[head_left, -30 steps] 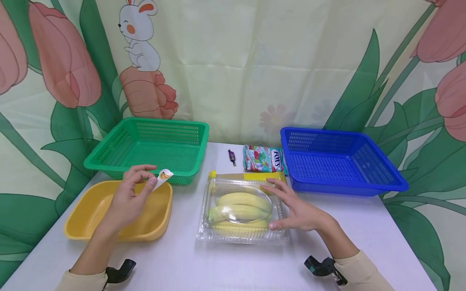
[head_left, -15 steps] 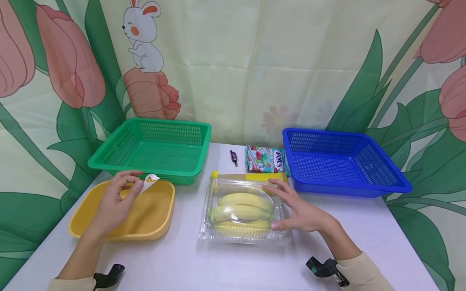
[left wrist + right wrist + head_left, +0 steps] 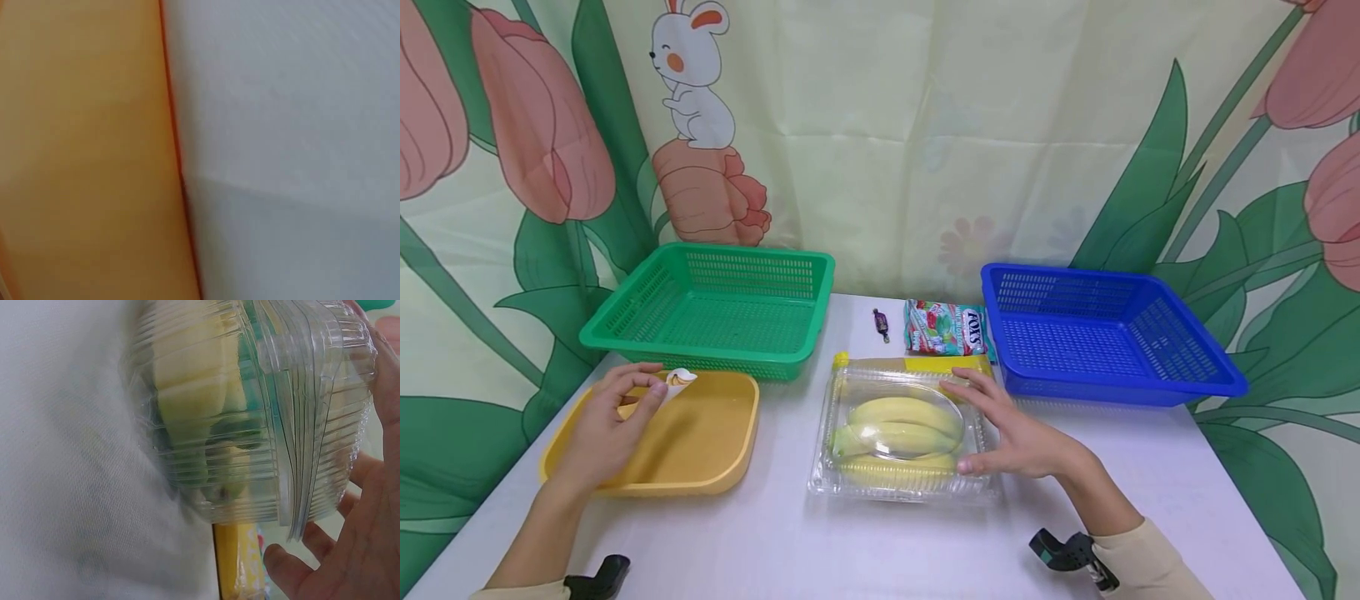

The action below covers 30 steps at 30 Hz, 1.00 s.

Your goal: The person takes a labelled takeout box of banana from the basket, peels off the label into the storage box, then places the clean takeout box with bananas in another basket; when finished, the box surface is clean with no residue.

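My left hand [image 3: 598,425] pinches a small curled piece of white paper with a banana picture [image 3: 678,382] between thumb and fingers, above the yellow basin [image 3: 730,442]. The left wrist view shows only the basin's side [image 3: 94,144] against the white tabletop. A clear plastic clamshell box [image 3: 842,483] sits mid-table with several bananas [image 3: 895,433] inside. At its right side my right hand [image 3: 1022,437] rests with spread fingers, thumb near the front corner. In the right wrist view that hand [image 3: 350,550] lies along the box's ridged edge [image 3: 300,425].
Just behind the box lies a yellow package [image 3: 947,363]. Farther back are a small purple-wrapped candy [image 3: 881,325] and a Fox's candy bag [image 3: 943,327]. A green basket [image 3: 760,363] stands back left, a blue basket [image 3: 1120,388] back right, both before a printed curtain.
The left hand has moved left and slightly down over the yellow basin, still pinching the white paper. My right hand has stayed at the box.
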Each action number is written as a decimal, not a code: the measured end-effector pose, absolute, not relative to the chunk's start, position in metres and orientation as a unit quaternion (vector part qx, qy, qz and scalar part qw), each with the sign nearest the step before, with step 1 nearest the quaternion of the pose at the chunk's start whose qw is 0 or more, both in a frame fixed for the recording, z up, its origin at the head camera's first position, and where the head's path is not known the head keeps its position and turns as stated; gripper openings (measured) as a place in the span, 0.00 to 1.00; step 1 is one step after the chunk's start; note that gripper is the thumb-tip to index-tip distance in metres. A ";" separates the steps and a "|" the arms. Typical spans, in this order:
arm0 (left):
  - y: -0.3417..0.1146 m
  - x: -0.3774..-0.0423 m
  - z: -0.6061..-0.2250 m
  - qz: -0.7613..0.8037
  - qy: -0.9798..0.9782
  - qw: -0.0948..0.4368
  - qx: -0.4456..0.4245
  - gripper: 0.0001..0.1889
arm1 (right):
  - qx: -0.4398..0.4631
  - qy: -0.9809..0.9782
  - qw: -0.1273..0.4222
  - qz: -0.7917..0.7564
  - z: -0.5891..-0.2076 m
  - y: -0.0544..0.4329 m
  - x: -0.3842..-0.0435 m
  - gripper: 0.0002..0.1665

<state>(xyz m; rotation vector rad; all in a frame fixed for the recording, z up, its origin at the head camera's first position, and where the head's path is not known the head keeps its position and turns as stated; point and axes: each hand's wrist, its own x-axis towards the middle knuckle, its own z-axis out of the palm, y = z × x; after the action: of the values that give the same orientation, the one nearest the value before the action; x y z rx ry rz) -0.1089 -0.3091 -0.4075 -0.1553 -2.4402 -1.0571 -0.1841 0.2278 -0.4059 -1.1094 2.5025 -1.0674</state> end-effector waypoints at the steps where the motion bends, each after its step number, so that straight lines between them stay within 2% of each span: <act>1: -0.311 -0.109 -0.408 -0.383 -0.891 0.236 -0.055 0.08 | -0.375 0.848 0.102 -0.361 -0.406 0.228 -0.184 0.58; 21: -0.330 -0.107 -0.415 -0.301 -0.934 0.191 -0.018 0.14 | -0.381 0.845 0.098 -0.362 -0.408 0.228 -0.186 0.59; 30: -0.337 -0.110 -0.420 -0.266 -0.947 0.180 0.000 0.13 | -0.378 0.846 0.098 -0.362 -0.410 0.229 -0.186 0.59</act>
<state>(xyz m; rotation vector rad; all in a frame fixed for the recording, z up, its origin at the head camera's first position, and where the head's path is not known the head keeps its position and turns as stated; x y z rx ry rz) -0.1101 -0.3373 -0.4203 0.0013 -2.6766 -0.7516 -0.1864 0.2291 -0.4097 -1.1187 2.5057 -1.0719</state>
